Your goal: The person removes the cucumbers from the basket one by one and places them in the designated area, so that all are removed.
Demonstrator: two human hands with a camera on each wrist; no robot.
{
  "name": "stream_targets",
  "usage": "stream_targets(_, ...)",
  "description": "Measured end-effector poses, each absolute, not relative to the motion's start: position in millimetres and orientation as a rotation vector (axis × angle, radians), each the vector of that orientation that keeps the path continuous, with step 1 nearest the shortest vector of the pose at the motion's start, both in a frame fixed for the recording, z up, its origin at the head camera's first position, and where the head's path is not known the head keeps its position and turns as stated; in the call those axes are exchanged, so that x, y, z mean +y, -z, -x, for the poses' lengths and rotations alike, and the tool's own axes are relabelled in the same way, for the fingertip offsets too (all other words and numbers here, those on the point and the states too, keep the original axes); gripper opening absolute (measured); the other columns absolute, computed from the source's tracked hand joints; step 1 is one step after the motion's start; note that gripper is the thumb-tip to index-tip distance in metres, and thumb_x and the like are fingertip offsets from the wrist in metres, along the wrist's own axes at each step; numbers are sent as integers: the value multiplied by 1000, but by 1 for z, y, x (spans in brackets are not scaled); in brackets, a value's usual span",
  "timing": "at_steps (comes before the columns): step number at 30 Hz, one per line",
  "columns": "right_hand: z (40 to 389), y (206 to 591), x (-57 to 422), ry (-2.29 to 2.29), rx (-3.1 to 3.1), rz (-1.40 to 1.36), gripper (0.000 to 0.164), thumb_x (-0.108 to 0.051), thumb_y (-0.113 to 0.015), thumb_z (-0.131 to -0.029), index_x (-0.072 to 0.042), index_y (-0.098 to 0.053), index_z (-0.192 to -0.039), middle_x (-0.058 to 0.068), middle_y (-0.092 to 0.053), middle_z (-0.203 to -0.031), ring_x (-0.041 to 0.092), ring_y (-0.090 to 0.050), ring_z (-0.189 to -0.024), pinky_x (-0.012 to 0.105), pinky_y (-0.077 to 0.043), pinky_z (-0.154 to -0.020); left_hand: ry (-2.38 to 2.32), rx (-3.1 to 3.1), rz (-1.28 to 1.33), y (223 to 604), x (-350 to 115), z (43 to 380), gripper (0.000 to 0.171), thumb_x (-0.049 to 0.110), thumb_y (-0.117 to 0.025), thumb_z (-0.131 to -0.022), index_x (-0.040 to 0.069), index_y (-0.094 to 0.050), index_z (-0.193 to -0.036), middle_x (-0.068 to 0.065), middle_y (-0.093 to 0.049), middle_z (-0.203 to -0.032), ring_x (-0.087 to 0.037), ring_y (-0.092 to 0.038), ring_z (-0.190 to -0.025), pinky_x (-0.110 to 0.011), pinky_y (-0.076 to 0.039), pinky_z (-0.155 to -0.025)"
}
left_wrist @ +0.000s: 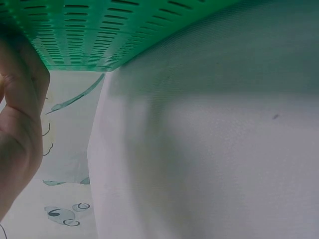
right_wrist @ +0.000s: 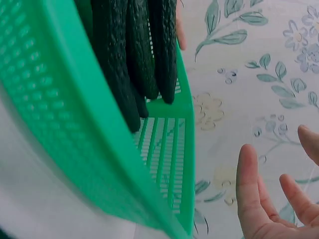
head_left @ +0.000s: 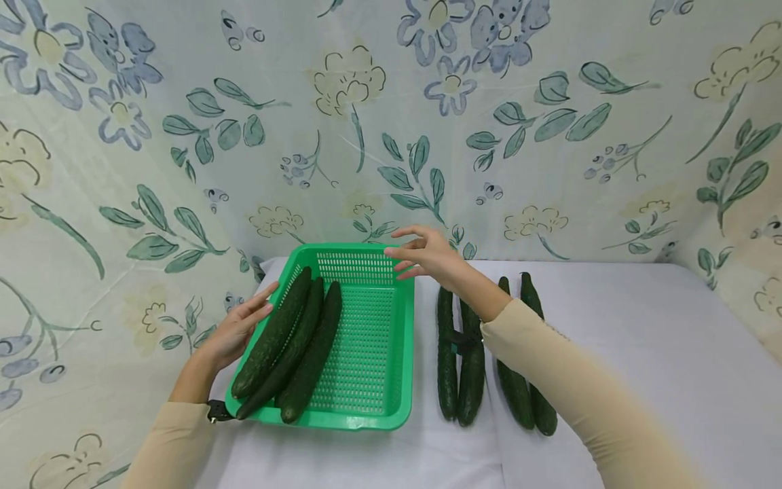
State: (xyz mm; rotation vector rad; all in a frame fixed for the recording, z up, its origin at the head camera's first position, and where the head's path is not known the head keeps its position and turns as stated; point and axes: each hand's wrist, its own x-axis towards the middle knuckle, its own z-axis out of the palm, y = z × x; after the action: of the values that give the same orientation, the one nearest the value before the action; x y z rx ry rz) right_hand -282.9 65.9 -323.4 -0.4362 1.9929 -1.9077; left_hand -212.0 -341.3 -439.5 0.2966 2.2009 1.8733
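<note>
A green plastic basket point(head_left: 363, 346) with slotted walls holds several long dark green cucumbers point(head_left: 313, 353), lying side by side along its left part. My left hand point(head_left: 235, 333) is at the basket's left side, its extended fingers against the rim. In the left wrist view this hand point(left_wrist: 20, 114) is beside the slotted outer wall. Over the basket's far right corner is my right hand point(head_left: 427, 255), fingers spread and holding nothing. The right wrist view shows that hand point(right_wrist: 271, 209) apart from the basket's rim point(right_wrist: 187, 149).
Right of the basket, two cucumbers point(head_left: 447, 367) lie side by side on the white cloth-covered table point(head_left: 641, 353), partly under my right wrist. Farther right, my right forearm partly covers another pair of cucumbers point(head_left: 516, 394). A floral curtain point(head_left: 391, 136) hangs behind the table.
</note>
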Motion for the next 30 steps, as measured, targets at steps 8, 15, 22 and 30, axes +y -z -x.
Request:
stream_targets(8,276,328,25,1912,1923,395,47,-13,-72,-94,-7,-54,-136,22,-61,-120,41,-67,-94,46,-59,-77,-1869,2199,-290,439,-341,211,58,28,-42,-110,23,-18,-162,-16,13,-164,-36,19,-147,-63,8,-113)
stream_targets(15,271,337,-4,1909,1877,367,48,-16,-74,-93,-8,-54,-136,21,-60,-122,41,-68,-93,50,-57,-81,-1868,2201,-284,439,-341,212,57,29,-42,-110,23,-18,-162,-16,12,-164,-37,19,-147,-64,9,-113)
stream_targets(22,267,346,-28,1880,1857,395,52,-17,-73,-94,-8,-52,-141,21,-57,-124,41,-68,-92,46,-59,-75,-1869,2202,-286,439,-341,213,57,29,-42,-110,23,-19,-162,-16,11,-164,-37,19,-147,-65,9,-113)
stream_targets(30,257,357,-57,1831,1852,401,54,-18,-76,-92,-5,-53,-138,16,-61,-111,46,-67,-92,54,-55,-82,-1911,2145,-250,437,-338,211,57,32,-40,-110,25,-18,-162,-17,-1,-164,-36,0,-149,-49,-24,-116)
